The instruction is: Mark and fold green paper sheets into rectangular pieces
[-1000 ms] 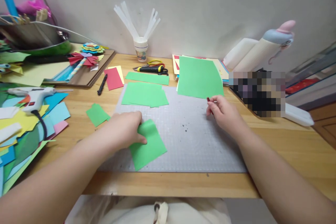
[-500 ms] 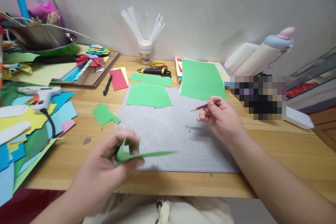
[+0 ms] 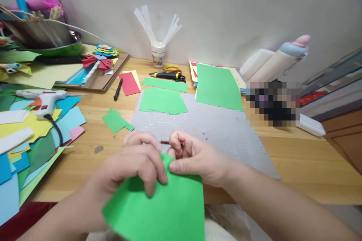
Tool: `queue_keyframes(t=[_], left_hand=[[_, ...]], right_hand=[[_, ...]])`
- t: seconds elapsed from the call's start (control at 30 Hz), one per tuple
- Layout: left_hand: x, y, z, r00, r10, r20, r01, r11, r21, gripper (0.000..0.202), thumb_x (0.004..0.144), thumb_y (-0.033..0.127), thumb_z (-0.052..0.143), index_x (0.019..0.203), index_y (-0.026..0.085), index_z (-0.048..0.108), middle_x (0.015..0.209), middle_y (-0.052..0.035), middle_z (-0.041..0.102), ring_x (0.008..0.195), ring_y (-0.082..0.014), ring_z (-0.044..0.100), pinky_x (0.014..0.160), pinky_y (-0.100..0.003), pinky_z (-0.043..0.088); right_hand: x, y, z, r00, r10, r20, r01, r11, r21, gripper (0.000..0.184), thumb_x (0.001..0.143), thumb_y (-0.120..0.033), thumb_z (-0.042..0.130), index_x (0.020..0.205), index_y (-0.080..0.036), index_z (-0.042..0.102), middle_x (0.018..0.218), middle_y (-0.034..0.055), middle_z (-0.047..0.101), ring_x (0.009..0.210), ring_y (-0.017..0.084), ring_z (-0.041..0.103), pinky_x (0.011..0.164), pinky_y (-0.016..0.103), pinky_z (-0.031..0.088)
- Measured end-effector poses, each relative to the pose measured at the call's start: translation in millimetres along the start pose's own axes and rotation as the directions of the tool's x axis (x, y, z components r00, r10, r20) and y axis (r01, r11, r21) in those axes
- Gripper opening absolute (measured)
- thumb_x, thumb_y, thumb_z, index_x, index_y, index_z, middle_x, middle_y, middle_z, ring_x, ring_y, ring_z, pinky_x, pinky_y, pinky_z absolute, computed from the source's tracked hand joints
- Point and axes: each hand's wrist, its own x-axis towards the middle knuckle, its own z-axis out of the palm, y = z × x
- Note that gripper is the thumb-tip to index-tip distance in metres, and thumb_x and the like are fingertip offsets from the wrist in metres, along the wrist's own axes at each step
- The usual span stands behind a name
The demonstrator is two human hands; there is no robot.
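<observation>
A green paper sheet (image 3: pixel 164 207) is held up close over the desk's front edge by both hands. My left hand (image 3: pixel 132 165) pinches its top edge with fingers curled over it. My right hand (image 3: pixel 195 158) grips the same edge with the thumb and also holds a thin red pencil (image 3: pixel 171 142) between its fingers. Both hands hover over the near part of the grey cutting mat (image 3: pixel 215 128).
More green sheets (image 3: pixel 162 101) and a large green sheet (image 3: pixel 217 86) lie at the mat's far side. Scissors and a cutter (image 3: pixel 169 75), a black pen (image 3: pixel 117 89), a glue gun (image 3: pixel 39 99), paper scraps on the left, and a cup of sticks (image 3: pixel 158 54) stand around.
The left hand lifted the green sheet off the mat and brought it toward me. The right hand, with the pencil, moved left and took hold of the sheet too.
</observation>
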Motion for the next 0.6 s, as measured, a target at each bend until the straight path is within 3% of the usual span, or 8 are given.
queue_keyframes(t=[0.07, 0.13, 0.2, 0.27, 0.33, 0.47, 0.6], left_hand=[[-2.8, -10.6, -6.5, 0.999, 0.031, 0.008, -0.031, 1.0, 0.0, 0.021, 0.088, 0.031, 0.06, 0.067, 0.028, 0.056, 0.074, 0.002, 0.071, 0.078, -0.0174, 0.064, 0.089, -0.039, 0.045], [-7.7, -21.7, -12.1, 0.989, 0.004, -0.147, 0.014, 0.992, 0.123, 0.016, 0.084, 0.017, 0.06, 0.075, 0.029, 0.056, 0.08, 0.0033, 0.07, 0.089, -0.0189, 0.061, 0.089, -0.039, 0.043], [-15.6, -30.7, -13.4, 0.938, -0.031, -0.345, 0.136, 0.949, 0.283, 0.017, 0.083, 0.014, 0.061, 0.08, 0.03, 0.057, 0.08, 0.0031, 0.067, 0.091, -0.0207, 0.06, 0.089, -0.041, 0.042], [-26.5, -34.9, -9.1, 0.856, -0.061, -0.513, 0.286, 0.883, 0.372, 0.014, 0.083, 0.015, 0.062, 0.083, 0.029, 0.058, 0.083, 0.0018, 0.065, 0.089, -0.0216, 0.059, 0.091, -0.044, 0.04], [-40.6, -34.4, -0.1, 0.806, -0.076, -0.587, 0.372, 0.836, 0.403, 0.012, 0.084, 0.016, 0.061, 0.085, 0.028, 0.059, 0.089, 0.0, 0.063, 0.09, -0.0226, 0.06, 0.09, -0.044, 0.039], [-76.7, -30.2, 21.8, 0.904, -0.025, -0.426, 0.283, 0.782, 0.555, 0.027, 0.082, 0.012, 0.062, 0.102, 0.029, 0.064, 0.093, -0.0027, 0.061, 0.084, -0.021, 0.058, 0.077, -0.039, 0.039], [-111.5, -36.7, 35.6, 0.944, -0.041, -0.326, 0.264, 0.687, 0.677, 0.049, 0.081, 0.014, 0.065, 0.127, 0.033, 0.061, 0.087, -0.0023, 0.056, 0.072, -0.0163, 0.053, 0.067, -0.033, 0.039]], right_hand=[[5.6, 2.0, -3.7, 0.993, -0.03, -0.118, 0.028, 0.999, -0.02, 0.053, 0.063, -0.032, 0.088, 0.078, -0.022, 0.038, 0.07, -0.0095, 0.053, 0.056, 0.004, 0.046, 0.054, 0.017, 0.037], [12.3, 4.1, -8.6, 0.966, -0.078, -0.246, 0.057, 0.994, -0.092, 0.053, 0.062, -0.033, 0.088, 0.075, -0.022, 0.037, 0.067, -0.0099, 0.05, 0.055, 0.005, 0.044, 0.052, 0.017, 0.036], [19.7, 6.2, -12.7, 0.93, -0.146, -0.338, 0.091, 0.981, -0.173, 0.051, 0.063, -0.032, 0.086, 0.074, -0.022, 0.037, 0.066, -0.0097, 0.047, 0.055, 0.005, 0.043, 0.052, 0.017, 0.037], [27.8, 8.6, -15.0, 0.902, -0.185, -0.39, 0.088, 0.964, -0.253, 0.047, 0.067, -0.031, 0.081, 0.075, -0.023, 0.036, 0.063, -0.0107, 0.045, 0.051, 0.005, 0.042, 0.048, 0.017, 0.037], [36.3, 11.7, -15.5, 0.888, -0.19, -0.42, 0.044, 0.942, -0.333, 0.043, 0.071, -0.029, 0.076, 0.078, -0.025, 0.034, 0.056, -0.0135, 0.041, 0.043, 0.006, 0.041, 0.042, 0.018, 0.035], [51.6, 23.8, -13.0, 0.872, -0.195, -0.45, -0.014, 0.907, -0.422, 0.04, 0.073, -0.027, 0.07, 0.08, -0.026, 0.031, 0.047, -0.0163, 0.038, 0.034, 0.008, 0.043, 0.037, 0.019, 0.035], [57.0, 40.4, -10.3, 0.875, -0.165, -0.454, -0.039, 0.913, -0.407, 0.037, 0.076, -0.028, 0.068, 0.082, -0.027, 0.031, 0.053, -0.0144, 0.038, 0.037, 0.008, 0.045, 0.037, 0.02, 0.04]])
